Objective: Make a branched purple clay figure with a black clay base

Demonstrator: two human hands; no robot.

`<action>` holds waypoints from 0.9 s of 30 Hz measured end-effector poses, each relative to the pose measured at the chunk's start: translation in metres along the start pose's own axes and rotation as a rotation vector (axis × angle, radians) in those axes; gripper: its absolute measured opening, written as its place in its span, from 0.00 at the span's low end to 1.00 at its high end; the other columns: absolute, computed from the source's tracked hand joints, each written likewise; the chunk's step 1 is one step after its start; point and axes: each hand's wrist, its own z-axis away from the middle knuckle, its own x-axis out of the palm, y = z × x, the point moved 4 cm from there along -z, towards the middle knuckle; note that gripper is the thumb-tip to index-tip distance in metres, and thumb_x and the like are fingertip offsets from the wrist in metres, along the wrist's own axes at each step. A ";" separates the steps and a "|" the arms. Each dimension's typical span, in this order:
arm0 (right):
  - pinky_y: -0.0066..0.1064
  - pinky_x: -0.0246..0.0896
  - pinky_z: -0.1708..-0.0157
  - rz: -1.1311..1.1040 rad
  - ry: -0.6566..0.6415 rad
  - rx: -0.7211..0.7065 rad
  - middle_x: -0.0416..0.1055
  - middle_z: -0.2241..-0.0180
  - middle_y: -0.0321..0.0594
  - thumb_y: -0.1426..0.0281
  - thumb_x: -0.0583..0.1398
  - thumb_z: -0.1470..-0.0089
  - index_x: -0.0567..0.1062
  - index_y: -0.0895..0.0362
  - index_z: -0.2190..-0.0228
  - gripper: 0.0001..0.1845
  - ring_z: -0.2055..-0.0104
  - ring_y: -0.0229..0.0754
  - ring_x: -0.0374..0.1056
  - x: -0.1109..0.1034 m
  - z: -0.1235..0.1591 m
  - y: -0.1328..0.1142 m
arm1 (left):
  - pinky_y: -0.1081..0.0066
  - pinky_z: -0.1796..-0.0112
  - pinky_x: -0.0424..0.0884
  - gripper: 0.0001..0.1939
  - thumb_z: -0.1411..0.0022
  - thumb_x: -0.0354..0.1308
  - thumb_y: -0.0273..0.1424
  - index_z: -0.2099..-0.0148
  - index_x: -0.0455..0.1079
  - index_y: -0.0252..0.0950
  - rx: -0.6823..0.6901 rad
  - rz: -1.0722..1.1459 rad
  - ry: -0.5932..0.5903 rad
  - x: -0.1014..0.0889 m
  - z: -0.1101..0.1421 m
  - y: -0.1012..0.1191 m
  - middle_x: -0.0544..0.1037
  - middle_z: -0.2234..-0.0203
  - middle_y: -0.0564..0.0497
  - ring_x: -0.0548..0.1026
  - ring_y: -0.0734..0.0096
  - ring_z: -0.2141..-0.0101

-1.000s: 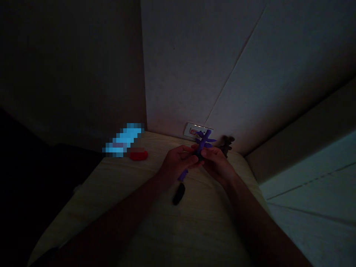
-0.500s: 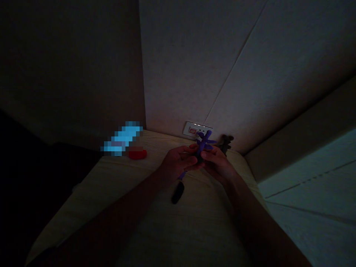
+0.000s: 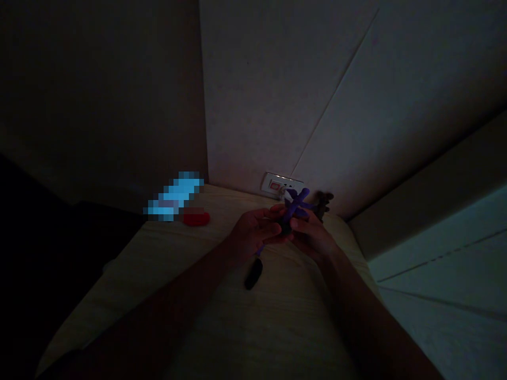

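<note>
Over the table, my left hand point(image 3: 257, 228) and my right hand point(image 3: 312, 232) meet around a small purple figure point(image 3: 296, 205) with a stem and leaf-like side pieces. Its lower part is dark and sits between the fingertips of both hands, which are closed on it. The purple part leans to the right above the fingers. Below my left hand lies a black oval-ended item point(image 3: 253, 273) with a thin purple shaft, partly hidden by the hand. What exactly the figure is made of cannot be told in this dim light.
A dark brown knobbly object point(image 3: 324, 205) stands by the wall, behind my right hand. The wall carries a socket plate point(image 3: 269, 184) with a red switch. On the left of the wooden table point(image 3: 222, 316) are a red object point(image 3: 197, 218) and a glowing blurred-out rectangle point(image 3: 174, 198).
The purple figure has tilted to the right and turned a little between my fingers. My hands have hardly moved, and the things on the table stay put.
</note>
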 end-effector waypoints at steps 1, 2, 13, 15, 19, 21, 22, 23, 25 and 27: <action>0.28 0.68 0.71 -0.003 -0.001 0.000 0.83 0.63 0.39 0.59 0.80 0.61 0.87 0.51 0.66 0.19 0.69 0.39 0.73 0.000 0.000 0.000 | 0.58 0.55 0.82 0.30 0.57 0.84 0.35 0.53 0.80 0.33 -0.002 -0.003 0.000 0.000 0.000 0.000 0.87 0.63 0.46 0.86 0.58 0.66; 0.27 0.67 0.72 -0.005 -0.003 0.004 0.82 0.64 0.39 0.59 0.80 0.61 0.86 0.52 0.67 0.19 0.69 0.38 0.73 0.000 0.000 0.000 | 0.59 0.55 0.82 0.31 0.58 0.84 0.35 0.52 0.80 0.34 -0.005 -0.007 0.000 0.001 0.000 0.000 0.87 0.62 0.46 0.86 0.59 0.66; 0.25 0.66 0.76 -0.021 0.013 -0.016 0.81 0.67 0.37 0.58 0.79 0.57 0.86 0.51 0.64 0.18 0.72 0.36 0.70 0.003 0.001 -0.001 | 0.60 0.57 0.83 0.25 0.53 0.81 0.36 0.56 0.76 0.32 -0.010 -0.003 -0.031 0.000 -0.001 0.001 0.86 0.64 0.45 0.87 0.58 0.65; 0.23 0.66 0.76 -0.037 0.004 -0.006 0.81 0.68 0.36 0.58 0.79 0.57 0.86 0.51 0.64 0.18 0.75 0.33 0.68 0.004 0.000 0.000 | 0.60 0.56 0.83 0.25 0.53 0.81 0.36 0.57 0.76 0.31 -0.009 -0.008 -0.029 0.000 -0.001 0.002 0.86 0.65 0.46 0.86 0.59 0.66; 0.24 0.67 0.76 -0.039 0.008 0.017 0.81 0.69 0.35 0.57 0.79 0.59 0.86 0.52 0.65 0.20 0.76 0.33 0.68 0.003 0.000 0.001 | 0.60 0.56 0.82 0.26 0.53 0.81 0.36 0.56 0.77 0.31 -0.012 -0.025 -0.014 0.000 0.000 0.003 0.86 0.65 0.46 0.86 0.59 0.66; 0.26 0.68 0.74 -0.021 0.031 0.008 0.81 0.69 0.37 0.57 0.79 0.60 0.86 0.51 0.65 0.20 0.75 0.35 0.69 0.002 0.001 0.001 | 0.60 0.56 0.82 0.26 0.54 0.81 0.35 0.56 0.77 0.32 -0.004 -0.030 -0.002 0.000 0.000 0.003 0.86 0.65 0.46 0.86 0.59 0.66; 0.28 0.69 0.74 -0.013 0.045 0.004 0.81 0.69 0.37 0.57 0.79 0.60 0.86 0.51 0.66 0.20 0.74 0.37 0.70 0.001 0.001 0.001 | 0.59 0.55 0.82 0.25 0.54 0.82 0.35 0.57 0.77 0.32 0.000 -0.030 0.004 0.001 0.001 0.003 0.86 0.65 0.46 0.86 0.59 0.66; 0.28 0.69 0.73 -0.005 0.055 0.003 0.81 0.69 0.37 0.56 0.79 0.60 0.86 0.51 0.66 0.20 0.74 0.37 0.70 0.001 0.000 0.000 | 0.58 0.55 0.82 0.25 0.55 0.82 0.35 0.58 0.77 0.32 0.002 -0.028 0.009 0.001 0.001 0.003 0.86 0.66 0.46 0.86 0.59 0.66; 0.28 0.68 0.74 0.008 0.061 0.004 0.81 0.70 0.37 0.56 0.79 0.60 0.86 0.52 0.67 0.20 0.74 0.37 0.70 0.001 0.000 0.000 | 0.57 0.55 0.82 0.24 0.56 0.82 0.34 0.60 0.77 0.32 0.002 -0.020 0.016 0.001 0.001 0.003 0.86 0.65 0.47 0.86 0.59 0.66; 0.27 0.67 0.75 0.021 0.054 0.008 0.80 0.71 0.37 0.56 0.79 0.60 0.86 0.52 0.67 0.20 0.74 0.36 0.69 0.001 0.000 0.001 | 0.57 0.55 0.82 0.24 0.57 0.83 0.33 0.61 0.77 0.32 0.005 -0.009 0.024 0.002 0.001 0.003 0.86 0.64 0.47 0.86 0.60 0.67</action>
